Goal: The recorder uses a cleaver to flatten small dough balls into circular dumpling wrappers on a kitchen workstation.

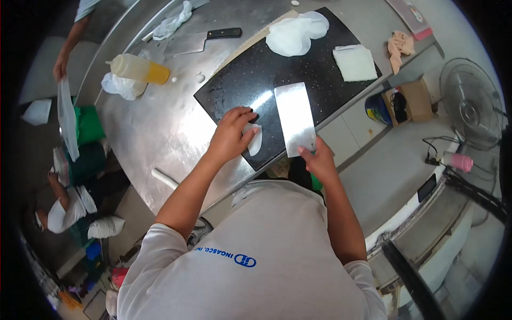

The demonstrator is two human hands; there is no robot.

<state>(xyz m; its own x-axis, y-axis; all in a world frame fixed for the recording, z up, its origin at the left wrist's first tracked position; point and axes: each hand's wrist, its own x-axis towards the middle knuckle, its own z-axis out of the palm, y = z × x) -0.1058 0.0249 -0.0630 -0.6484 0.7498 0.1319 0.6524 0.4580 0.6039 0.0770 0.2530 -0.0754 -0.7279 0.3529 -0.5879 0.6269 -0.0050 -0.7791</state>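
Note:
My right hand [320, 162] grips a broad metal cleaver [297, 118] near its handle end, with the thumb on the blade. The blade lies flat side up over the black speckled stone board [236, 86]. At the board's near left corner, my left hand [232, 134] is over a thin white dough piece [255, 145]. The thumb overlaps the dough, and the fingers hide part of it; whether they pinch it cannot be told. Toward the far end of the board are overlapping thin white dough rounds [290, 38] and a folded white cloth [355, 63].
On the steel table [132, 132] are a squeeze bottle of yellow liquid [140, 70], another cleaver [186, 43], a white rod [164, 178], plastic bags [174, 22] and small dough bits. A peach cloth [400, 46] lies right. A fan [470, 108] stands beyond. Other people [68, 212] are left.

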